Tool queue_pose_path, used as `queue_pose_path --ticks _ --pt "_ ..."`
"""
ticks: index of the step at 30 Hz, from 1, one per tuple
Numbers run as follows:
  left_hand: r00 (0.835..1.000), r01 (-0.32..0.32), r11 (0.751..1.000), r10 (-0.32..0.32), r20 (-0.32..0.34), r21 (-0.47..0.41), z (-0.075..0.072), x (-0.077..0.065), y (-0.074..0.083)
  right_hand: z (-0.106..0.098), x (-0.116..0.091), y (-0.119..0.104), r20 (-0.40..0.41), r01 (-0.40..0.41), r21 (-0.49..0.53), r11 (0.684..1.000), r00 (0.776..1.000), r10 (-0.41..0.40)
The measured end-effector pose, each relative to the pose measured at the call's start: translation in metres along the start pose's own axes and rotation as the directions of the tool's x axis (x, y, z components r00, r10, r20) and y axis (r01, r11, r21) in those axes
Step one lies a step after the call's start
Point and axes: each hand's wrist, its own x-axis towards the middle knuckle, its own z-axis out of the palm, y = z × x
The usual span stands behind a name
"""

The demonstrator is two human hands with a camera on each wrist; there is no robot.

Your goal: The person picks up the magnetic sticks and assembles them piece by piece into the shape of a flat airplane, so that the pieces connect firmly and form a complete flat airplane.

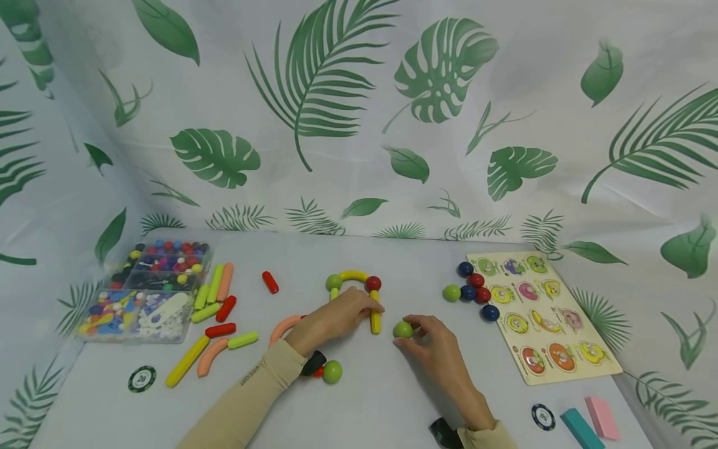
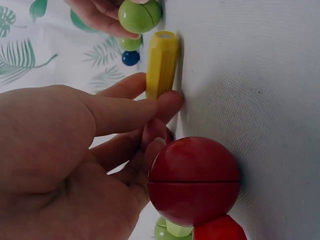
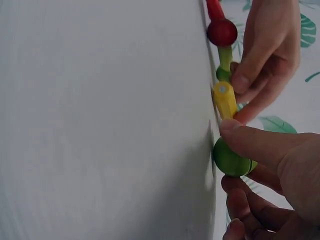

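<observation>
My left hand (image 1: 340, 313) pinches a straight yellow stick (image 1: 375, 322), whose free end points toward me. At its far end the stick meets a red ball (image 1: 373, 284), which a curved yellow stick (image 1: 353, 275) links to a green ball (image 1: 334, 282). Just right of the stick, my right hand (image 1: 437, 349) holds another green ball (image 1: 402, 330) between thumb and fingers. In the right wrist view that ball (image 3: 231, 159) is close to the yellow stick's end (image 3: 225, 102). A large red ball (image 2: 194, 181) with a red stick (image 2: 220, 230) appears beside my left hand in the left wrist view.
Loose sticks, including a long yellow one (image 1: 187, 362), lie left, beside a compartment box (image 1: 187, 330) of beads. Right of my hands, several balls, one of them dark blue (image 1: 490, 313), lie by a wooden puzzle board (image 1: 533, 373). Pink (image 1: 603, 418) and teal (image 1: 582, 428) blocks lie front right.
</observation>
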Motion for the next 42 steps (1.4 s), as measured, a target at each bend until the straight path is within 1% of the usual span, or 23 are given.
queue_pose_path --ticks 5,8,13,17,20,26,30,36,39,42 --pt "0.999 -0.036 0.999 0.035 -0.027 -0.012 0.0 0.0 -0.001 0.006 -0.002 -0.007 0.025 -0.027 0.058 0.998 0.999 0.026" --pt "0.998 -0.044 0.999 0.043 -0.037 -0.015 -0.001 0.0 0.0 0.008 -0.002 -0.011 0.032 -0.031 0.082 0.996 0.999 0.028" --pt "0.998 -0.048 0.999 0.047 -0.044 -0.014 -0.002 0.0 0.0 0.011 -0.003 -0.017 0.047 -0.008 0.097 0.995 0.999 0.003" --pt "0.997 -0.059 0.998 0.058 -0.049 -0.016 -0.003 0.0 0.001 0.013 -0.005 -0.019 0.038 0.038 0.101 0.994 0.998 -0.042" --pt "0.997 -0.056 0.998 0.055 -0.046 -0.009 -0.004 0.001 0.002 0.016 -0.005 -0.019 0.032 0.074 0.107 0.992 0.996 -0.078" --pt "1.0 -0.009 1.0 0.009 -0.021 0.0 -0.005 0.001 0.004 0.018 -0.005 -0.021 0.033 0.072 0.113 0.991 0.997 -0.076" --pt "1.0 0.005 1.0 -0.005 -0.017 0.013 -0.005 0.0 0.005 0.019 -0.005 -0.022 0.018 0.08 0.109 0.991 0.996 -0.082" --pt "1.0 0.006 1.0 -0.005 -0.023 0.011 -0.005 -0.001 0.005 0.021 -0.003 -0.024 0.005 0.091 0.107 0.99 0.996 -0.092" --pt "0.999 -0.009 1.0 0.009 -0.036 0.003 -0.006 -0.002 0.003 0.021 -0.003 -0.025 0.016 0.071 0.113 0.991 0.997 -0.073" --pt "0.998 -0.016 1.0 0.014 -0.063 -0.017 -0.009 -0.005 0.001 0.02 -0.003 -0.025 0.026 0.054 0.115 0.992 0.998 -0.057"
